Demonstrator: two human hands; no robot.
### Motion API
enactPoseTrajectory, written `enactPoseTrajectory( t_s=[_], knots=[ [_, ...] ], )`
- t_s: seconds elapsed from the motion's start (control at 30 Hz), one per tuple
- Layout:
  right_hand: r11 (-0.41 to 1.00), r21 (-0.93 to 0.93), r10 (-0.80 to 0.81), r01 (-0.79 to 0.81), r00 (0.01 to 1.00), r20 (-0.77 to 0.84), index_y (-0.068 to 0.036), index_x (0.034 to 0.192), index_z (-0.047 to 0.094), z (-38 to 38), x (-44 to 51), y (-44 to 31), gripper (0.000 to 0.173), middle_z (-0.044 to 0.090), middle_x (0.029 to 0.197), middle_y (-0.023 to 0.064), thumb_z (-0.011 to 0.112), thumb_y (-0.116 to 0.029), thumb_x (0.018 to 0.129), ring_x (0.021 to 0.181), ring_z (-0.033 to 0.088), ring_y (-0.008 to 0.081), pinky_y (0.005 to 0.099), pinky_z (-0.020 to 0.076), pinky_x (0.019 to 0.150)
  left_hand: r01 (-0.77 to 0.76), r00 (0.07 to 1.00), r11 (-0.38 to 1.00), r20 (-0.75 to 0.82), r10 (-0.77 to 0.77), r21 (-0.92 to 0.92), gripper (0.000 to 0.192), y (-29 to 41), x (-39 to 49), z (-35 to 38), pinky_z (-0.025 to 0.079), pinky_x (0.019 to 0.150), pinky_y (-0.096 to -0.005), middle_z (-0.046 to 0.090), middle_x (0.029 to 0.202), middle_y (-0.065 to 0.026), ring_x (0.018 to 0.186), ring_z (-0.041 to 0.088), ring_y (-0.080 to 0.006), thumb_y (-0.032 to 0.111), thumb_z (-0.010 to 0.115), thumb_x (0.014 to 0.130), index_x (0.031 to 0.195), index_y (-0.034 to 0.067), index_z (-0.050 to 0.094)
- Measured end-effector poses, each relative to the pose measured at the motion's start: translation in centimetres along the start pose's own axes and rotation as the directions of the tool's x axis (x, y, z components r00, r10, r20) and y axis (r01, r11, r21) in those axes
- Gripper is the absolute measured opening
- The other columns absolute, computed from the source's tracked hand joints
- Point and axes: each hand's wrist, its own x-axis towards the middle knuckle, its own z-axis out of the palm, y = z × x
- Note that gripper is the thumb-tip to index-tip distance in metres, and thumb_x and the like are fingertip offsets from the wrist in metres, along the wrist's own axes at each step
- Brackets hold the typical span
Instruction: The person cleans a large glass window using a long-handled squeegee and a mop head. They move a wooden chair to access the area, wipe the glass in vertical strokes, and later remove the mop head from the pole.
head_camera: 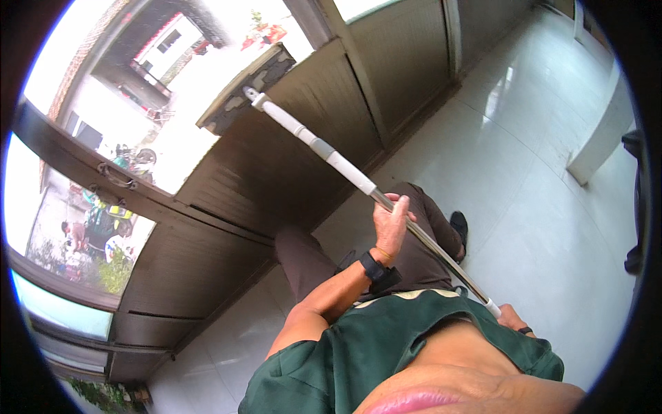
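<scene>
A long mop pole (346,168), white at its upper part and bare metal lower down, slants across the view. Its flat mop head (245,88), with a patchy grey and pale surface, lies against the lower part of the window glass. My left hand (391,222) is closed around the metal tube near the middle of the pole. At the white lower end of the pole is my right hand (511,316), partly cut off from sight by the shirt and its fingers mostly hidden; it holds that end.
A brown metal-framed door (289,155) with glass panes runs along the left, with a pull handle (118,176). Motorcycles (134,158) and people (75,235) are outside. A white furniture leg (595,150) stands on the tiled floor (496,207) at the right.
</scene>
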Motion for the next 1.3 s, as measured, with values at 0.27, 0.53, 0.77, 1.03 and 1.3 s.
enactPoseTrajectory(
  t_s=[0.27, 0.53, 0.77, 1.03, 1.3],
  knots=[
    [0.947, -0.123, -0.318, 0.296, 0.914, -0.253, -0.001, 0.077, 0.068, -4.6, 8.9, -10.2, 0.035, 0.063, 0.072, 0.0236, 0.076, -0.034, 0.068, 0.07, 0.064, 0.0393, 0.0441, 0.051, 0.063, -0.382, 0.895, 0.922, 0.225, 0.385, -0.059, 0.023, 14.6, 3.9, 1.6, 0.049, 0.051, -0.0262, 0.05, 0.077, -0.0045, 0.057, 0.056, -0.0126, 0.005, 0.057, 0.09, 0.104, 0.002, 0.039],
    [0.486, 0.466, -0.782, 0.739, 0.606, -0.146, 0.004, 0.109, 0.059, -14.2, 9.7, -37.6, 0.039, 0.065, 0.082, 0.0066, 0.075, -0.02, 0.083, 0.057, 0.06, 0.0119, 0.0257, 0.0501, 0.054, -0.791, 0.539, 0.609, 0.401, 0.741, -0.063, 0.019, 42.4, 11.7, -0.8, 0.049, 0.049, -0.0265, 0.054, 0.076, -0.0052, 0.056, 0.056, -0.0125, 0.017, 0.057, 0.093, 0.1, 0.001, 0.05],
    [0.059, 0.269, -0.965, 0.961, 0.124, -0.231, 0.0, 0.099, 0.053, -15.8, 7.4, -62.1, 0.046, 0.05, 0.077, 0.0056, 0.062, -0.045, 0.09, 0.066, 0.052, 0.0148, 0.0296, 0.047, 0.058, -0.865, 0.376, 0.275, 0.18, 0.909, 0.419, 0.044, 63.7, 9.7, -3.1, 0.056, 0.065, -0.0349, 0.055, 0.082, -0.0116, 0.071, 0.059, -0.0195, 0.03, 0.06, 0.092, 0.106, -0.01, 0.048],
    [-0.255, 0.624, -0.963, 0.739, -0.254, -0.092, 0.001, 0.119, 0.044, -11.5, 3.2, -73.3, 0.033, 0.048, 0.068, -0.0019, 0.054, -0.021, 0.096, 0.052, 0.051, 0.0069, 0.0228, 0.0441, 0.046, -0.616, 0.403, 0.224, 0.058, 0.913, 0.755, 0.05, 72.8, 8.0, -11.6, 0.052, 0.046, -0.0323, 0.057, 0.08, -0.0169, 0.059, 0.057, -0.0182, 0.038, 0.051, 0.095, 0.106, -0.01, 0.044],
    [-0.139, 0.645, -0.99, 0.752, -0.083, -0.116, -0.001, 0.118, 0.045, -6.3, 5.4, -74.1, 0.03, 0.051, 0.073, 0.0055, 0.056, -0.015, 0.094, 0.059, 0.052, 0.0111, 0.0275, 0.0445, 0.052, -0.532, 0.334, 0.22, -0.037, 0.942, 0.818, 0.036, 68.8, 11.7, -16.4, 0.04, 0.037, -0.0303, 0.049, 0.059, -0.0065, 0.045, 0.049, -0.016, 0.034, 0.05, 0.095, 0.08, 0.001, 0.046]
  ],
)
